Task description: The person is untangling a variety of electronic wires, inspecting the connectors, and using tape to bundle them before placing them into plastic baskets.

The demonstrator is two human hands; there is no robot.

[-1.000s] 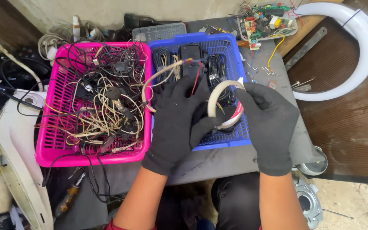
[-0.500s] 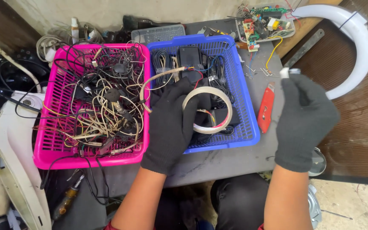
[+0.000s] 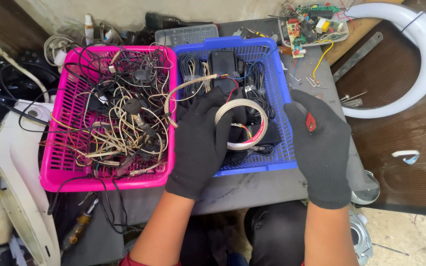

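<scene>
Left hand (image 3: 200, 143) grips the tape roll (image 3: 241, 124) over the blue basket (image 3: 278, 88). Right hand (image 3: 321, 148) is closed on a red cutter (image 3: 310, 121) (blade state unclear). Risk: slicing glove or the wires underneath.

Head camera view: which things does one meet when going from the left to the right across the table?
Pink basket → left hand → tape roll → blue basket → right hand, holding a red tool → white curved part.
</scene>
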